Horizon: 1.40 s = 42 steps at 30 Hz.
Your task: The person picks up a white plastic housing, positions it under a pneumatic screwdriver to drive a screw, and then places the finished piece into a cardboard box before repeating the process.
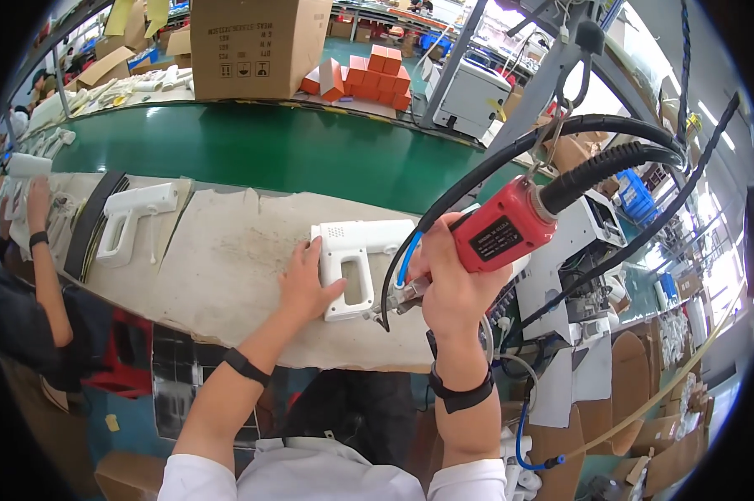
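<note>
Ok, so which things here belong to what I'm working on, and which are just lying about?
Seemingly in the job:
red tool, gripped by your right hand
white loop-handled housing, touched by your left hand

Seemingly just lying about:
second white housing, farther left
large cardboard box
stacked orange boxes

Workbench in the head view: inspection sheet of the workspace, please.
Surface: beige, paper-like covering, uneven at its far edge.
Job's things: white plastic gun-shaped housing; red handheld power tool.
Clutter: second white housing and black flat strip, to the left.
Hands: left hand touches the first housing; right hand grips the tool.
Cables: black corrugated hose joins the tool; blue tube beside the right hand.
Surroundings: green surface, brown cardboard carton and orange boxes beyond; another person's hand at far left.
</note>
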### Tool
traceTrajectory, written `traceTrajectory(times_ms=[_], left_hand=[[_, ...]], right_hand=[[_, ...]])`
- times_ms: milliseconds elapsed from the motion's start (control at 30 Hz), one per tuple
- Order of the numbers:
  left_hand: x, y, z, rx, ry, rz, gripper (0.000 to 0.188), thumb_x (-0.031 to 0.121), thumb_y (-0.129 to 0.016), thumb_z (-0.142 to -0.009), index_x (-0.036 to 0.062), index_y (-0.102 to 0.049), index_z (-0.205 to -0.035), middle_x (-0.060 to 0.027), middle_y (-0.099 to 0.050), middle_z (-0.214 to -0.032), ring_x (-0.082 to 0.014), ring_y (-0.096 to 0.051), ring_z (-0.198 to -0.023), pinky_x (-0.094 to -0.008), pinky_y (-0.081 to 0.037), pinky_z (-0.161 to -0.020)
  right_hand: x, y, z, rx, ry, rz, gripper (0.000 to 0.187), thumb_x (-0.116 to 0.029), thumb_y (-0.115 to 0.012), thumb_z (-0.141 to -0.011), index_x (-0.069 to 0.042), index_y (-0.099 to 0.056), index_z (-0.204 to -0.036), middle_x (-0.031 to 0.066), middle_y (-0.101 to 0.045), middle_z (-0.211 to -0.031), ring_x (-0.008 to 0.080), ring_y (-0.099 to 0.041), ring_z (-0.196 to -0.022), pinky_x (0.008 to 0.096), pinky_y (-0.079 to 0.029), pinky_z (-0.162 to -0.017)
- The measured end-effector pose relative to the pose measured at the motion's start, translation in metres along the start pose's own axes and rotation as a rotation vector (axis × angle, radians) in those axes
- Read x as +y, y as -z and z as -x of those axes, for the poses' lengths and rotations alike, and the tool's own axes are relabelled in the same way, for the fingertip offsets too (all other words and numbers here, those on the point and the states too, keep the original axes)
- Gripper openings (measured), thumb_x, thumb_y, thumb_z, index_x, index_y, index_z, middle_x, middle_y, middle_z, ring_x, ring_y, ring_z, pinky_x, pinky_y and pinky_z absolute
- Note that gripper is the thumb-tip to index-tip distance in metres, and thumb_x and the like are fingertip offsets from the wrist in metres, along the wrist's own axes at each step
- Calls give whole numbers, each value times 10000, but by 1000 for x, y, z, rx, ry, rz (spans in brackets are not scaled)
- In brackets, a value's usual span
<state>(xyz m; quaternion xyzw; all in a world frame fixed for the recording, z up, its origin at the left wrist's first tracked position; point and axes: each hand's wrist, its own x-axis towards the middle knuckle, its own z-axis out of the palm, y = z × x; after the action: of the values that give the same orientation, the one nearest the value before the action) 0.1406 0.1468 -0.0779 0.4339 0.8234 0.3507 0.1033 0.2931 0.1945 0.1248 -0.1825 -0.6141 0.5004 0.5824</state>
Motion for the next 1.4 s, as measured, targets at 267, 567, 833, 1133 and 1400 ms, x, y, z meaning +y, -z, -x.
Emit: traceTrajectory(times_ms=[267, 567, 833, 1133, 1400], left_hand=[[0, -2, 2, 43, -49, -6, 883, 416, -733, -727, 128, -317, -1450, -165, -322, -1439, -337, -365, -1305, -583, -289, -991], [0, 2, 3, 29, -46, 9, 866, 404, -740, -716, 121, -347, -1435, -159, -351, -1414, -333, -389, -1282, -545, -284, -992], [-23, -8, -4, 83, -111, 210, 846, 408, -719, -727, 133, -343, -1434, -156, -371, -1393, -335, -412, -1258, -544, -303, -962], [-14, 0, 6, 81, -116, 25, 790, 390, -660, -762, 162, -323, -1439, -160, -407, -1351, -339, -458, -1208, -549, -345, -896], [-17, -18, 1, 154, -241, 294, 813, 239, -713, -735, 58, -309, -1417, -223, -388, -1341, -402, -414, -1224, -442, -355, -1013]], right_hand=[[70, 1, 2, 27, -46, 173, 124, -85, -662, -869, -4, -578, -826, 23, -557, -577, 80, -515, -474, 222, -388, -444], [28, -8, 3, -13, 23, 132, 105, -60, -636, -880, 16, -570, -848, 25, -552, -574, 88, -504, -451, 220, -383, -431], [-2, -45, 11, -147, -64, -10, 54, -19, -608, -862, 15, -566, -868, 34, -567, -589, 102, -527, -455, 221, -392, -419], [46, -56, 26, -165, -178, 56, 107, -89, -666, -847, -12, -594, -863, 17, -568, -588, 87, -534, -474, 231, -409, -440], [45, -39, 14, -74, -122, 17, 102, -59, -650, -858, -31, -577, -923, 21, -590, -647, 91, -559, -512, 219, -411, -457]])
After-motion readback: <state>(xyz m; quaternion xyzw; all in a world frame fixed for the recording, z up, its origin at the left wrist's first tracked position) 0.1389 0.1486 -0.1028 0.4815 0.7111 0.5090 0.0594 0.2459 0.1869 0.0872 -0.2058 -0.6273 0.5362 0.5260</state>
